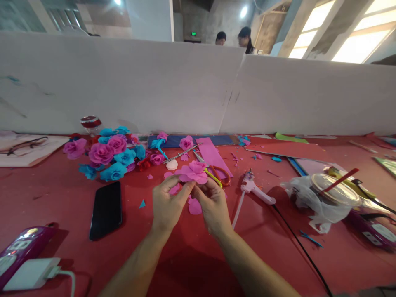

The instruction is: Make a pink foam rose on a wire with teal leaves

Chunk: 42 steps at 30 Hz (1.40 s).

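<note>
Between my two hands is a pink paper flower point(195, 170), its layered petals facing up. My left hand point(167, 200) pinches its left underside with thumb and fingers. From the right, my right hand point(215, 204) pinches the lower petals, the two thumbs almost meeting. Just behind the flower lie scissors point(221, 175) with orange and yellow handles, partly covered by it. Loose pink petals point(194, 206) rest on the red table below and behind my hands. A pink paper strip point(213, 156) lies farther back.
A bunch of pink and blue paper flowers point(113, 152) sits back left, behind a black phone point(106, 210). To the right are a glue gun point(255, 190) with its cord and a bagged cup point(335, 189). Purple power strips point(27, 247) flank the table; a white partition point(123, 86) stands behind.
</note>
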Available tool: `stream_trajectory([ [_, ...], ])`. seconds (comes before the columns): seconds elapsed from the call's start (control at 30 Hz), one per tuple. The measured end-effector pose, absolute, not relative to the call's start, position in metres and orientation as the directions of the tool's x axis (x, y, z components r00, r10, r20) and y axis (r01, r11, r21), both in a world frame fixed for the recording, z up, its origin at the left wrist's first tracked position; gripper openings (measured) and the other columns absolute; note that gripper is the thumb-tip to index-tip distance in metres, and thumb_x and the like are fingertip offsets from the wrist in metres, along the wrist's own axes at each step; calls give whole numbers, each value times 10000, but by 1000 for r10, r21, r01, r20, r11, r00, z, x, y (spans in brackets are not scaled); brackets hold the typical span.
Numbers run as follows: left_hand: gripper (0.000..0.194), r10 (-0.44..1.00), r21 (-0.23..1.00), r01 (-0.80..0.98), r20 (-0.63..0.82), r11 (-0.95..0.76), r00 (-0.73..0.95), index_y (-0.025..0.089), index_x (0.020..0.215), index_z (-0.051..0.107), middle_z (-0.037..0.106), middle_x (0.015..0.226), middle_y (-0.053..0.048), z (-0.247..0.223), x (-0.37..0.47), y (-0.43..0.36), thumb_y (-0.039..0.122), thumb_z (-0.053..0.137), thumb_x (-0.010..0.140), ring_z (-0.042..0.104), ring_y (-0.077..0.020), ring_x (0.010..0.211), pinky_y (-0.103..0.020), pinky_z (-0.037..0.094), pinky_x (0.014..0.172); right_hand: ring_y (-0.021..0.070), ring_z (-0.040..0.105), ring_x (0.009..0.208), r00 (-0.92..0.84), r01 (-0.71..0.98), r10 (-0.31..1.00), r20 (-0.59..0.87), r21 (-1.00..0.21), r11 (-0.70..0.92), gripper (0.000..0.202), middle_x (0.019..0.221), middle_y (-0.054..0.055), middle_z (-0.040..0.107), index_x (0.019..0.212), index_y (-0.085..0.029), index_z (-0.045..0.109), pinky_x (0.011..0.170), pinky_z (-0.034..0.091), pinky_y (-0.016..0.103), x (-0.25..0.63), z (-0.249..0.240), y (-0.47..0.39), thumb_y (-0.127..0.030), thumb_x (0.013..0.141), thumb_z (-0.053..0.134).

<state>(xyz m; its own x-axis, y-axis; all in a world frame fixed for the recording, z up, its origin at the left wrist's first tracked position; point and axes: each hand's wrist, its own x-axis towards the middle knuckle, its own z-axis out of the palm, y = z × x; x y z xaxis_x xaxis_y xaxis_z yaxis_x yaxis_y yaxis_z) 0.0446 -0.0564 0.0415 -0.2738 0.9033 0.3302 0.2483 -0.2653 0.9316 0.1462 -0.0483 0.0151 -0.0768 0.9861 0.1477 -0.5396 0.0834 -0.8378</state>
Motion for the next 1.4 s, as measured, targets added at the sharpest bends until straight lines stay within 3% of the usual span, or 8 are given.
stream_trajectory([
  [0.2, 91, 934, 938, 260, 286, -227, -216, 219, 777, 753, 734, 738, 15, 43, 42, -56, 256, 673, 752, 666, -166, 748, -251, 511, 697, 77, 509, 588, -79, -524, 986, 144, -848, 82, 111, 646, -38, 603, 760, -191, 654, 588, 439, 188, 145, 15, -49, -236, 715, 745],
  [0.43, 150, 945, 941, 208, 297, -266, -135, 211, 859, 744, 738, 855, -19, 43, 40, -52, 281, 717, 730, 663, -192, 838, -292, 512, 764, 86, 519, 586, -60, -514, 986, 158, -851, 105, 92, 658, -37, 609, 755, -201, 660, 581, 446, 201, 144, 13, -49, -251, 728, 733],
  [0.53, 196, 894, 904, 225, 407, -365, -186, 231, 892, 750, 725, 935, -30, 42, 38, -52, 254, 760, 698, 641, -199, 917, -311, 486, 845, 97, 560, 630, 46, -419, 972, 231, -879, 229, 77, 712, -24, 654, 829, -215, 692, 608, 466, 209, 150, 17, -48, -232, 756, 708],
  [0.63, 225, 894, 904, 6, 424, -428, -143, 275, 937, 757, 706, 1024, -36, 39, 35, -54, 238, 755, 715, 619, -206, 1000, -327, 470, 897, 152, 637, 834, 195, -231, 894, 404, -867, 442, 198, 921, 23, 717, 961, -228, 707, 776, 505, 281, 160, 21, -48, -192, 767, 689],
  [0.77, 201, 952, 874, -409, 305, -263, 39, 281, 948, 769, 693, 1069, -63, 40, 34, -58, 290, 725, 753, 625, -222, 979, -358, 489, 880, 196, 645, 877, 298, -95, 794, 531, -811, 578, 262, 952, 39, 719, 987, -243, 704, 807, 515, 336, 172, 23, -48, -167, 737, 687],
  [1.0, 357, 986, 759, -650, 134, -38, 98, 221, 1080, 726, 692, 1057, -96, 71, 45, -82, 397, 700, 771, 625, -222, 956, -329, 499, 855, 195, 622, 820, 307, -168, 791, 530, -787, 593, 230, 859, 32, 696, 897, -234, 698, 795, 495, 340, 175, 18, -33, -146, 684, 690],
  [1.13, 339, 996, 700, -712, 92, -61, 5, 197, 1074, 710, 691, 900, -65, 71, 41, -90, 382, 685, 790, 607, -149, 824, -264, 498, 799, 180, 615, 796, 258, -213, 830, 495, -809, 548, 210, 875, 39, 702, 888, -203, 682, 785, 490, 327, 167, 21, -24, -191, 679, 697],
  [1.4, 268, 992, 803, -596, -78, 1, -103, 153, 955, 717, 689, 877, -56, 53, 32, -92, 292, 746, 727, 580, -102, 747, -209, 447, 687, 139, 579, 678, 187, -265, 898, 398, -860, 437, 132, 748, -3, 661, 815, -186, 636, 689, 477, 276, 143, 31, -30, -264, 715, 676],
])
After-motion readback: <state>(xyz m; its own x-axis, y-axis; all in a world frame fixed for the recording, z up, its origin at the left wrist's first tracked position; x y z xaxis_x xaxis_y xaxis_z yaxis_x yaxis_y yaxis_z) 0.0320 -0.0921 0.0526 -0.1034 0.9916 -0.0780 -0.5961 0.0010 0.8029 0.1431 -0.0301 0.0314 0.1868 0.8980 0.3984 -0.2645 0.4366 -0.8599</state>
